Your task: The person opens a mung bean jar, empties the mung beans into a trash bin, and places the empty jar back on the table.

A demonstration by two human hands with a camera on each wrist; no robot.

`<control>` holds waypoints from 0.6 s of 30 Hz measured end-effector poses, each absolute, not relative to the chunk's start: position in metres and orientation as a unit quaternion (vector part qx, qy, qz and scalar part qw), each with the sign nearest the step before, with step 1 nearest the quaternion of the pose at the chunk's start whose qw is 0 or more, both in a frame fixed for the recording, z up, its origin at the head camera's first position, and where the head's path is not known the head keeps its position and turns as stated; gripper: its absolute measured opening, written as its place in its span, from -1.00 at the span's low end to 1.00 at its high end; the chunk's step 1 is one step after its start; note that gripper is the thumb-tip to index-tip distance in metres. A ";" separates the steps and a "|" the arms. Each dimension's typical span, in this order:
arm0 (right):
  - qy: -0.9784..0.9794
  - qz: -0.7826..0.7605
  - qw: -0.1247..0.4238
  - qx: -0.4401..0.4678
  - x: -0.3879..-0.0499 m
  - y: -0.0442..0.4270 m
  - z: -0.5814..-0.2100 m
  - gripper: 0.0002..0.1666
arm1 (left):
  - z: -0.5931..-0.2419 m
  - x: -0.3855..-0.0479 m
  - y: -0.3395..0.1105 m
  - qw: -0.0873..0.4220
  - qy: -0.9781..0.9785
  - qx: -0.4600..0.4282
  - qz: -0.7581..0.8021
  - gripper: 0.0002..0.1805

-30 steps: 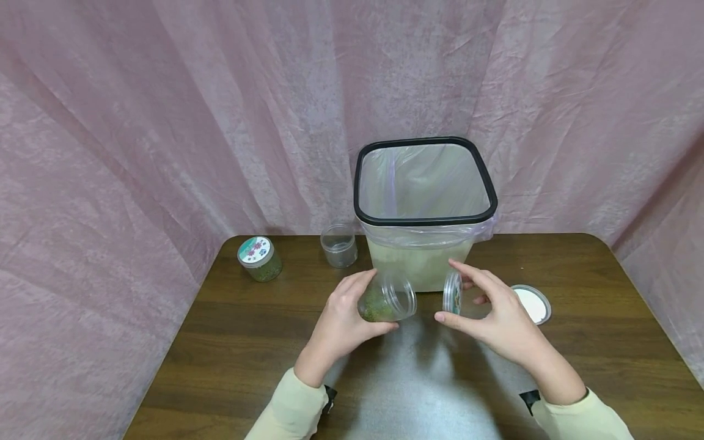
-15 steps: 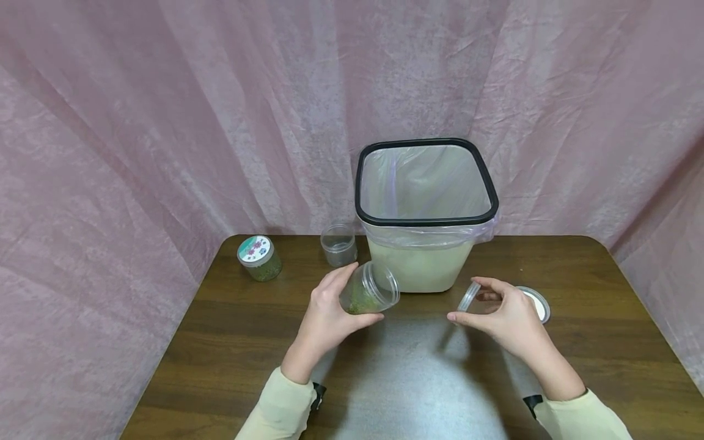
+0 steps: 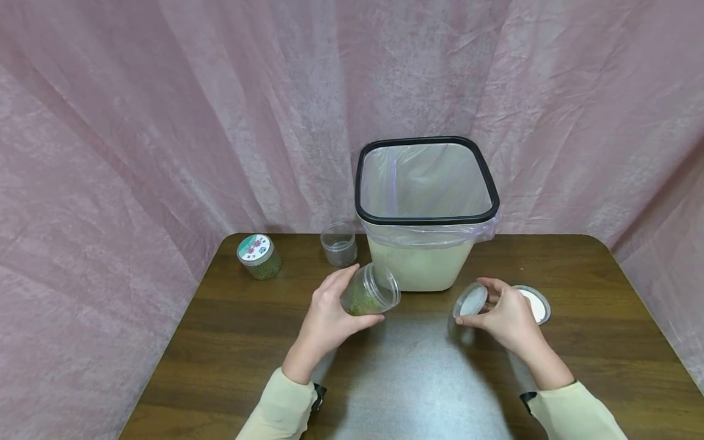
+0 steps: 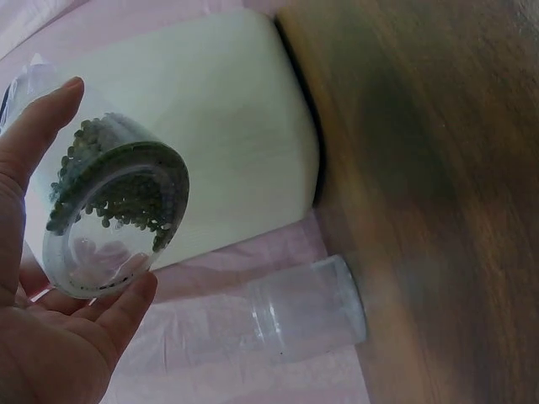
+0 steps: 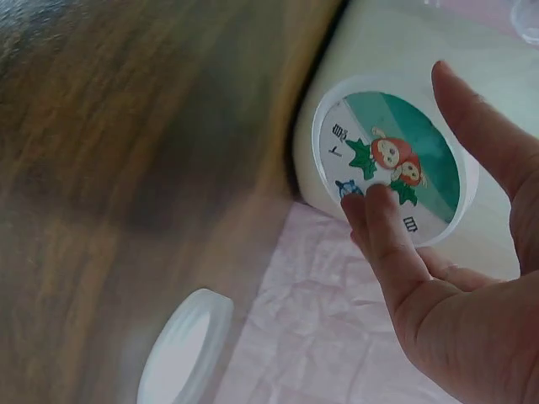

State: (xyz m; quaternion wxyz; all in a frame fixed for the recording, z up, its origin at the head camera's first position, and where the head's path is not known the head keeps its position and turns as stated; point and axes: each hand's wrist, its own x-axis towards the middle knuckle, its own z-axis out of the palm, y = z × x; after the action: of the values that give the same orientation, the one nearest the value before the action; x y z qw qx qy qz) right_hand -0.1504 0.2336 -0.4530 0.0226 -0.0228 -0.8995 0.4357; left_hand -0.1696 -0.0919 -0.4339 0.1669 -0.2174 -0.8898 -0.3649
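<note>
My left hand (image 3: 329,308) grips a clear plastic jar (image 3: 370,291) that is tilted, its open mouth facing right. Small green bean-like grains (image 4: 126,198) lie inside it, as the left wrist view shows. Between thumb and fingers my right hand (image 3: 508,315) pinches a round jar lid (image 3: 470,300), turned so its whitish underside faces up and left. A printed label with cartoon figures covers the lid's top (image 5: 396,160) in the right wrist view. The jar and this lid are apart. Another lid (image 3: 536,304) lies white side up on the table, partly behind the right hand.
A cream bin (image 3: 423,266) with a black rim and a clear liner stands at the table's back. Left of it is an uncovered clear jar (image 3: 338,245). Farther left sits a lidded jar (image 3: 261,258) with green contents. A pink curtain (image 3: 275,122) hangs behind the wooden table (image 3: 220,354).
The left hand has drawn the jar left, away from the lid. My right hand has moved slightly right and turned the lid from edge-on until its underside shows.
</note>
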 end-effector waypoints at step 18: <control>-0.947 0.309 0.083 -0.035 -0.142 0.240 -0.483 0.03 | -0.438 -0.171 -0.095 0.169 -0.891 -0.210 -0.365 0.04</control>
State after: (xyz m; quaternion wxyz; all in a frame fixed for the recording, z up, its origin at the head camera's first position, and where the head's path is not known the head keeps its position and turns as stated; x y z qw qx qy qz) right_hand -0.1415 0.2398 -0.4827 0.0829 -0.0351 -0.9469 0.3088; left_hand -0.1713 -0.0947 -0.4379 0.1694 -0.2103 -0.8910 -0.3650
